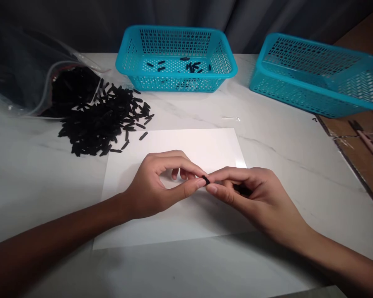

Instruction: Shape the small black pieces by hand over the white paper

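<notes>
My left hand (pixel 166 182) and my right hand (pixel 251 194) meet over a white sheet (pixel 174 231). Between the thumb and index fingertips of both hands is a small black elongated piece (pixel 206 180), its ends partly covered by the fingers. More black (pixel 243 190) shows under the curled fingers of my right hand; I cannot make out how many pieces that is. Beyond my left hand lies a loose heap of the same black pieces (pixel 102 120), spilling from a clear zip bag (pixel 40 99).
A turquoise basket (pixel 177 75) behind the sheet has several black pieces on its bottom. Another turquoise basket (pixel 298 89) stands at the right, near the edge of the marbled table (pixel 286 140). Pink-handled scissors (pixel 368 138) lie on a brown surface (pixel 349 155) beyond that edge.
</notes>
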`<state>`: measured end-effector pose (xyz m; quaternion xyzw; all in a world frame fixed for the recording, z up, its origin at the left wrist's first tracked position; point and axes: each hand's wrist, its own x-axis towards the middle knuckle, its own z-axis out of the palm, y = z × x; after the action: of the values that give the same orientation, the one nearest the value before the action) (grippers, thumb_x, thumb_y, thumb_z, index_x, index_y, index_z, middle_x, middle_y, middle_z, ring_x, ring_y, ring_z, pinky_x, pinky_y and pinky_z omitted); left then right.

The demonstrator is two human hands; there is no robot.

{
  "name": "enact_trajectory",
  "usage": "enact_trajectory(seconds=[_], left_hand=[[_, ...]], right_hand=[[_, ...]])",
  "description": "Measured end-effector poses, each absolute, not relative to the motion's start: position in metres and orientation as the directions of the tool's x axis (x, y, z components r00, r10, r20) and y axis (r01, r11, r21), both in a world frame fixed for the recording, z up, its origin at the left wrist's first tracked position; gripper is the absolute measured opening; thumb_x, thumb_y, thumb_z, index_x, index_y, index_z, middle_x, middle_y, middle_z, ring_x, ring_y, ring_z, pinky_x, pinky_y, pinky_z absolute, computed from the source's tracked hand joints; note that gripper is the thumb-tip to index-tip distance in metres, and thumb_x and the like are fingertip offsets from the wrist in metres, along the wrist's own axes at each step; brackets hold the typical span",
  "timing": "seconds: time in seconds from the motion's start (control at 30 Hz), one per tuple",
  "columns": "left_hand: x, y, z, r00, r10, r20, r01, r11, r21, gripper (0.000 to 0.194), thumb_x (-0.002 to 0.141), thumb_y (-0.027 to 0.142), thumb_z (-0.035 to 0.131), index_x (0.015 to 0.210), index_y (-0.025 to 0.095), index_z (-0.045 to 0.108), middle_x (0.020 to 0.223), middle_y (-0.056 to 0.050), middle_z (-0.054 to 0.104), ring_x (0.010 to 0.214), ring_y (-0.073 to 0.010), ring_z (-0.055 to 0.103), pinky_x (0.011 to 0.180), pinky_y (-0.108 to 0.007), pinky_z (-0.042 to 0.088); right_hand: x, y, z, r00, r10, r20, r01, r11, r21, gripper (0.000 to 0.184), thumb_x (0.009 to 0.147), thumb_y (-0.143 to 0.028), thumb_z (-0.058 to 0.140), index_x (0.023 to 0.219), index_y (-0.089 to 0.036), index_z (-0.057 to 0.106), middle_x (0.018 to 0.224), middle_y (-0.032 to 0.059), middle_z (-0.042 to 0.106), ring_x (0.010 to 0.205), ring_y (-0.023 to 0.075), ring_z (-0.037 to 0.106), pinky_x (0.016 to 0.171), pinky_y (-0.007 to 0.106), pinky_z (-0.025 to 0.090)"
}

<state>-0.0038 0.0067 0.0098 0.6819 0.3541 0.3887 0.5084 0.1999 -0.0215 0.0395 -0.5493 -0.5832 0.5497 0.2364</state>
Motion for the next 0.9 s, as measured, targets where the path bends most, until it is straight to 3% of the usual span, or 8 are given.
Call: enact_trajectory(seconds=[0.27, 0.43, 0.57, 0.7, 0.9], left_hand=[[-0.0032, 0.0067, 0.0100, 0.437, 0.888, 0.140, 0.115, -0.210, 0.971, 0.010, 0.080, 0.010, 0.070, 0.085, 0.015, 0.078, 0.073, -0.002, 0.073, 0.065, -0.0111, 0.058, 0.058, -0.026, 0.043], [-0.0036, 0.0072, 0.0096, 0.432, 0.896, 0.106, 0.126, -0.176, 0.976, 0.011, 0.080, 0.012, 0.069, 0.082, 0.019, 0.078, 0.067, 0.001, 0.070, 0.062, -0.0110, 0.057, 0.057, -0.026, 0.042], [-0.0036, 0.0077, 0.0094, 0.433, 0.897, 0.081, 0.133, -0.153, 0.979, 0.011, 0.080, 0.012, 0.069, 0.081, 0.020, 0.077, 0.067, 0.000, 0.071, 0.061, -0.0112, 0.057, 0.057, -0.027, 0.042], [-0.0036, 0.0077, 0.0087, 0.437, 0.896, 0.072, 0.134, -0.145, 0.980, 0.013, 0.080, 0.011, 0.068, 0.081, 0.019, 0.077, 0.069, 0.000, 0.073, 0.061, -0.0109, 0.056, 0.057, -0.027, 0.041], [-0.0043, 0.0083, 0.0096, 0.467, 0.883, 0.040, 0.158, -0.127, 0.979, 0.011, 0.082, 0.013, 0.068, 0.078, 0.020, 0.076, 0.071, 0.001, 0.074, 0.062, -0.0109, 0.057, 0.059, -0.027, 0.042]], right_hand=[[0.2000, -0.0237, 0.0379, -0.273, 0.915, -0.296, 0.388, -0.177, -0.905, 0.020, 0.090, -0.035, 0.067, 0.094, -0.018, 0.078, 0.051, -0.0076, 0.031, 0.047, 0.0076, 0.024, 0.044, 0.024, 0.020], [0.1999, -0.0211, 0.0422, -0.284, 0.878, -0.385, 0.366, -0.272, -0.890, 0.022, 0.088, -0.040, 0.069, 0.091, -0.021, 0.080, 0.059, -0.0008, 0.054, 0.052, 0.0106, 0.036, 0.048, 0.025, 0.025], [0.1991, -0.0183, 0.0427, -0.320, 0.853, -0.413, 0.276, -0.333, -0.902, 0.018, 0.088, -0.038, 0.070, 0.089, -0.023, 0.081, 0.065, 0.0002, 0.060, 0.056, 0.0110, 0.040, 0.052, 0.025, 0.029], [0.2015, -0.0177, 0.0397, -0.354, 0.827, -0.437, 0.227, -0.377, -0.898, 0.017, 0.090, -0.035, 0.069, 0.091, -0.023, 0.080, 0.062, -0.0023, 0.052, 0.053, 0.0083, 0.030, 0.047, 0.024, 0.021], [0.2050, -0.0183, 0.0349, -0.404, 0.776, -0.483, 0.212, -0.435, -0.875, 0.029, 0.095, -0.043, 0.061, 0.093, -0.019, 0.076, 0.058, -0.0053, 0.030, 0.053, 0.0085, 0.022, 0.047, 0.025, 0.015]])
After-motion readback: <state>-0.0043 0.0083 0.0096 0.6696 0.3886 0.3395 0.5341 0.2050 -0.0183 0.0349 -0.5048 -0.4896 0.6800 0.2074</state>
